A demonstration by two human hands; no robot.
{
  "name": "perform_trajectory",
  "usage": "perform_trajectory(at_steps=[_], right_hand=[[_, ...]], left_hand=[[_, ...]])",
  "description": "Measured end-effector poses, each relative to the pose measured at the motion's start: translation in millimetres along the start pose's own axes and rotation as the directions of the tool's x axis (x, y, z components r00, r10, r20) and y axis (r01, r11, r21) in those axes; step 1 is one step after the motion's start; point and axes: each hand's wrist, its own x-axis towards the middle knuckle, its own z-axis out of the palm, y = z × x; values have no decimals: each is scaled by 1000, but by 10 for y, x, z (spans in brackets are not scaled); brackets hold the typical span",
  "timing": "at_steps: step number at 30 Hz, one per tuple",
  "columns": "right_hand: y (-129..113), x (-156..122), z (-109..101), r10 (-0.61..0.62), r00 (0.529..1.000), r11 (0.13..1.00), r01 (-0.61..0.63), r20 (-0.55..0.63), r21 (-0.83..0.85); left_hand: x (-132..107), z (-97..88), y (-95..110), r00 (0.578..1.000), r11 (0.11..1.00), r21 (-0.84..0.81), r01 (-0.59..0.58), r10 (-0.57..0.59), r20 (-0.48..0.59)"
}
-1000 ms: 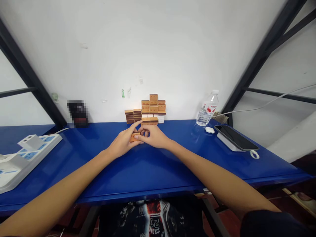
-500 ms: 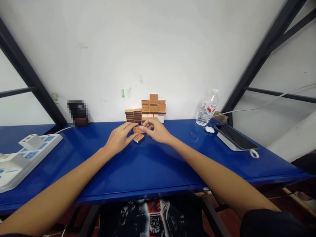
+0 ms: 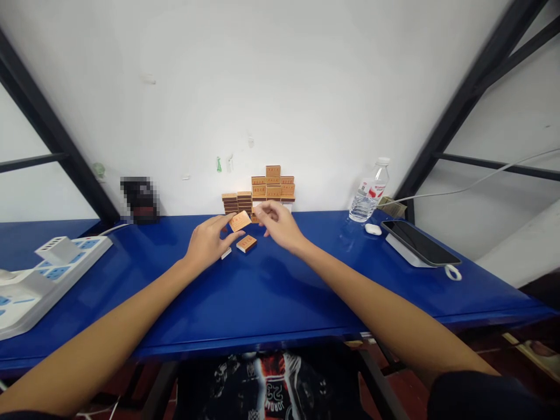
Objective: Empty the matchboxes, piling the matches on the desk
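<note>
My left hand (image 3: 212,242) grips a tilted orange matchbox (image 3: 240,221) between thumb and fingers, raised over the blue table. Close to its right side is my right hand (image 3: 280,224), thumb and forefinger drawn together and the other fingers curled; whether anything is between them I cannot make out. Below lies a loose matchbox (image 3: 247,244), flat on the table. Another one with a white side (image 3: 226,253) peeks out under my left hand. Behind, against the wall, stands a stepped structure of matchboxes (image 3: 273,191), its lower part partly hidden by my right hand. Left of it are stacked matchboxes (image 3: 237,202).
On the right stand a water bottle (image 3: 370,191), a white earphone case (image 3: 373,230) and a phone (image 3: 420,242) resting on a white box. A white power strip (image 3: 83,268) lies at the left of the blue table (image 3: 284,291). A pixelated dark object (image 3: 140,200) is by the wall.
My left hand has lifted and tilted the matchbox slightly to the left. My right hand has drawn a little away from it. The white-sided matchbox now shows under my left hand.
</note>
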Motion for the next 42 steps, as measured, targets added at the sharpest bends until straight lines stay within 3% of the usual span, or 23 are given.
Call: perform_trajectory(at_steps=[2, 4, 10, 16, 22, 25, 28, 34, 39, 42], right_hand=[[-26, -51, 66, -1, 992, 1000, 1, 125, 0], [-41, -77, 95, 0, 988, 1000, 5, 157, -29], [-46, -37, 14, -44, 997, 994, 38, -60, -100], [-43, -71, 65, 7, 989, 1000, -10, 147, 16], [-32, 20, -65, 33, 994, 999, -35, -107, -13], [-53, -58, 25, 30, 994, 999, -32, 108, 19], [-82, -137, 123, 45, 955, 998, -59, 293, 37], [-59, -18, -34, 124, 983, 992, -127, 133, 16], [-3, -23, -35, 210, 946, 976, -220, 247, 12], [-34, -15, -56, 221, 950, 970, -237, 222, 46]], left_hand=[[-8, 12, 12, 999, 999, -41, -33, 34, 29], [-10, 15, 27, 997, 997, -66, -44, 48, 55], [7, -21, 52, 999, 1000, 18, 0, -1, 49], [3, -25, 54, 999, 1000, -3, -2, 2, 36], [7, -17, 69, 1000, 1000, 11, 17, -17, 8], [-6, -4, 62, 1000, 999, -32, 9, -8, 7], [-12, 4, 50, 1000, 998, -69, -6, 6, -4], [-5, 44, 45, 998, 992, -115, -61, 63, 15], [-12, 100, 8, 991, 978, -184, -93, 108, 73], [4, 82, 3, 993, 980, -183, -84, 98, 68]])
